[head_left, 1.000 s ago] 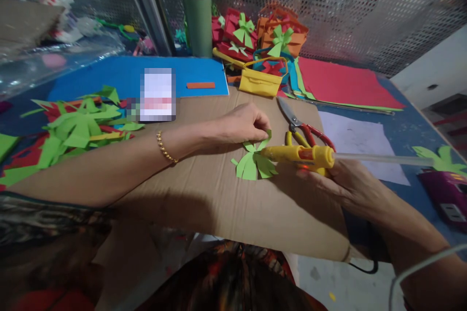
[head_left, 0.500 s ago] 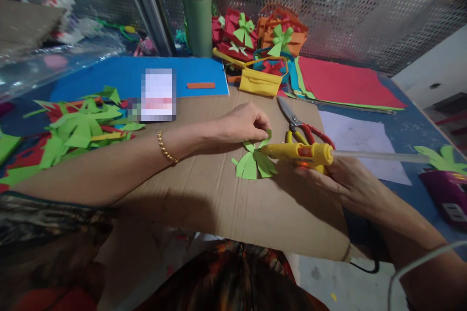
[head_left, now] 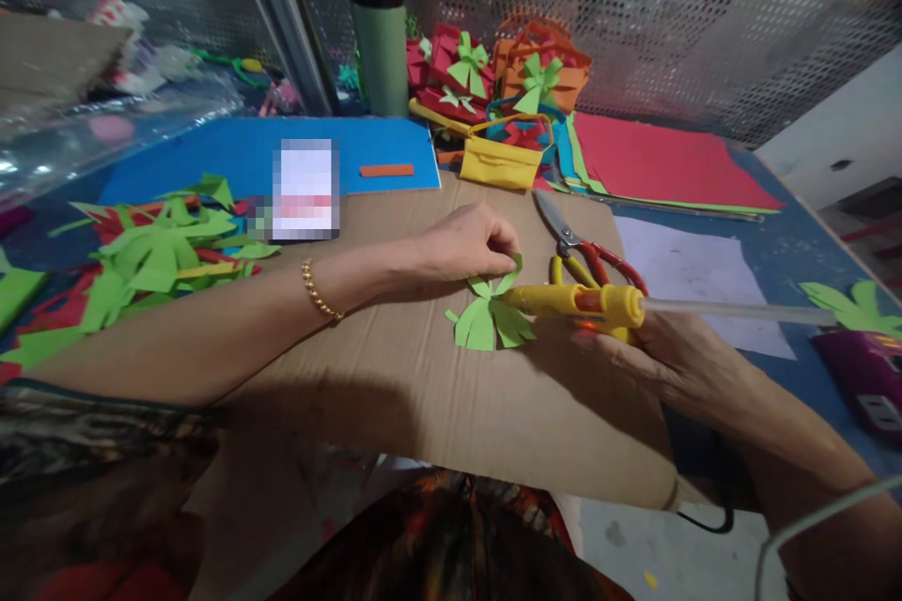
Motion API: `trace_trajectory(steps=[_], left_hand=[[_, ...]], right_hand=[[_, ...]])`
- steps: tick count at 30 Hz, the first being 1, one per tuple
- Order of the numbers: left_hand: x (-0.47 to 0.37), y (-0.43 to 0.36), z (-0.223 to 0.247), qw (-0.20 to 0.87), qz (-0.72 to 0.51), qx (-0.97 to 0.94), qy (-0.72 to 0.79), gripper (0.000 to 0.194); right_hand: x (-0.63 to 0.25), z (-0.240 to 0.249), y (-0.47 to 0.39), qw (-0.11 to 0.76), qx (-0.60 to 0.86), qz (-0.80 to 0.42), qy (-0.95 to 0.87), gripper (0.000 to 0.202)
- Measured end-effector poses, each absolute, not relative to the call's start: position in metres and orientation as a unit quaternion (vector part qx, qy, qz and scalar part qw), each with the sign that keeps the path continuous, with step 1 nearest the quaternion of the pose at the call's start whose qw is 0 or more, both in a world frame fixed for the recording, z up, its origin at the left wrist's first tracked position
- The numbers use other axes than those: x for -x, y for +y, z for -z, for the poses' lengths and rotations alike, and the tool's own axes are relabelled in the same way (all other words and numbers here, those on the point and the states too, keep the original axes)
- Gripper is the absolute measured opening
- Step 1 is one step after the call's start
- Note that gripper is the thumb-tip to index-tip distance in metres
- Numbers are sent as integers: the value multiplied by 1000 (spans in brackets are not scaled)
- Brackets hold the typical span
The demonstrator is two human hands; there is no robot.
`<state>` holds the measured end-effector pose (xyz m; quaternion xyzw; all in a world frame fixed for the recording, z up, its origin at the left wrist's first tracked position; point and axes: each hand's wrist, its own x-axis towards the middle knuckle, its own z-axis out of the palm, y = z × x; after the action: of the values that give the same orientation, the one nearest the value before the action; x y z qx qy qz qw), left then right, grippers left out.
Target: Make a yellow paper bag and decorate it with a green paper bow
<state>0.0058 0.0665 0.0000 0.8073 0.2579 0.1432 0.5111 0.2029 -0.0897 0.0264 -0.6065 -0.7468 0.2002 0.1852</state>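
Observation:
My left hand pinches the upper tip of a green paper bow over the cardboard sheet. The bow's cut tails fan out toward me. In my right hand is a yellow hot glue gun, with a clear glue stick sticking out of its back and a small red light glowing. The gun's nozzle is at the middle of the bow; whether it touches the paper I cannot tell. Just beyond the gun lie scissors with red and yellow handles, partly hidden by it.
Green and red paper cutouts pile up at the left. At the back stand a green bottle, a yellow paper bag and several red and orange paper bags. Red paper sheets and a purple power strip are on the right.
Both hands, the bow and the glue gun keep nearly the same places. The whole view has shifted slightly.

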Motion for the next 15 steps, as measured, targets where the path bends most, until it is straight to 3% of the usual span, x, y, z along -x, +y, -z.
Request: trace_trajectory(steps=[9, 15], left_hand=[[-3, 63, -6, 526, -141, -791, 279, 21], [0, 62, -5, 525, -151, -792, 273, 24]], right_hand=[[-219, -25, -100, 206, 617, -193, -734, 54], [-222, -43, -94, 244, 613, -168, -733, 64]])
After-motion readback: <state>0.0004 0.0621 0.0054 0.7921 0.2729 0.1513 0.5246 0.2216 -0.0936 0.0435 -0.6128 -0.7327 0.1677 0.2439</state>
